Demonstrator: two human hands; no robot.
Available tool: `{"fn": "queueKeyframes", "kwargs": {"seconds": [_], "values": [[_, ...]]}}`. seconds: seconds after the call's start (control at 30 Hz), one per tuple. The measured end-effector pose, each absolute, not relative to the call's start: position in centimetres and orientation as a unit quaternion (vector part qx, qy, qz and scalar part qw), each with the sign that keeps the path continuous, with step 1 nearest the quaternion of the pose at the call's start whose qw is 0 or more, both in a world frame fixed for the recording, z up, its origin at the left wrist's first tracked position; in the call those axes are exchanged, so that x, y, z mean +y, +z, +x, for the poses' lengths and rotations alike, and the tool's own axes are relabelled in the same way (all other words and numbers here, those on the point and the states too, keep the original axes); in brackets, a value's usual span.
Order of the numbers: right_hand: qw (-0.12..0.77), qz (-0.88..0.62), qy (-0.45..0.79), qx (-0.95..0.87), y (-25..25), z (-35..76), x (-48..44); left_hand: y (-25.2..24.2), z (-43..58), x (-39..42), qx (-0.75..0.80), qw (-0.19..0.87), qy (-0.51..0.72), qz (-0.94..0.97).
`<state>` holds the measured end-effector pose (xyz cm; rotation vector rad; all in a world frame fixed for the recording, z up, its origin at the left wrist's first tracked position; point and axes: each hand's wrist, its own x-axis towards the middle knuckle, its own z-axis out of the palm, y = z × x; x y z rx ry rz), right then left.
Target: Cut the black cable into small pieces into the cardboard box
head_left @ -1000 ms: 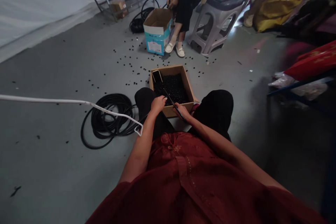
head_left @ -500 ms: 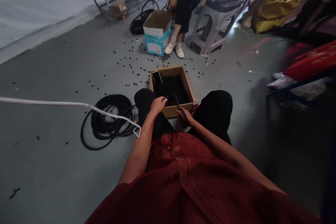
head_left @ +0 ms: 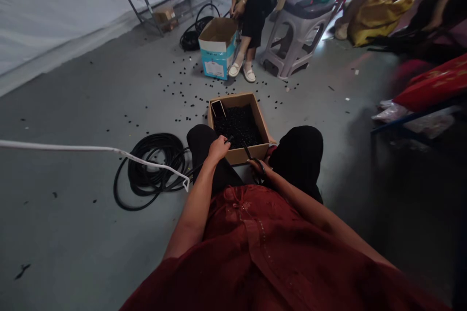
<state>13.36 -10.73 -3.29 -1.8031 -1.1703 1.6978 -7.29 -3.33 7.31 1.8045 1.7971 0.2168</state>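
My left hand (head_left: 219,148) is closed on a black hose, whose short end sticks out over the near left part of a cardboard box (head_left: 239,157). In my right hand (head_left: 260,169) are black scissors (head_left: 249,152), their blades pointing up and left over the box's near edge. Many small black pieces (head_left: 239,124) fill the box, and a small open container (head_left: 218,109) sits in its far left corner. A coil of black hose (head_left: 135,188) lies on the floor to the left, and a length of it runs toward my left forearm.
A white rod (head_left: 87,147) reaches in from the left above the coil. Ahead, a seated person (head_left: 255,9) works beside a blue-white carton (head_left: 215,64). A grey stool (head_left: 286,60) stands right of them; a blue frame (head_left: 401,121) with red cloth is at the right. Black bits dot the floor.
The scissors and my right hand have shifted slightly down and to the right. My left hand has moved a little to the left, still closed on the hose.
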Motion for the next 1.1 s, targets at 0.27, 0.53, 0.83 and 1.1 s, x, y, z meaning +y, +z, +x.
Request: {"fn": "queueKeyframes", "kwargs": {"seconds": [0.27, 0.53, 0.83, 1.1], "values": [[0.176, -0.650, 0.614, -0.412, -4.9, 13.5, -10.4, 8.9, -7.4, -4.2, 0.635, 0.277, 0.046, 0.720], [0.146, -0.650, 0.615, -0.422, -5.2, 13.5, -10.1, 13.1, -9.4, -5.3, 0.639, 0.211, 0.043, 0.738], [0.130, -0.649, 0.617, -0.427, -4.3, 13.4, -10.4, 16.8, -12.8, -4.2, 0.770, 0.022, 0.142, 0.622], [0.129, -0.647, 0.606, -0.445, -3.7, 13.2, -10.3, 20.5, -13.9, -3.8, 0.787, -0.050, 0.308, 0.532]]}}
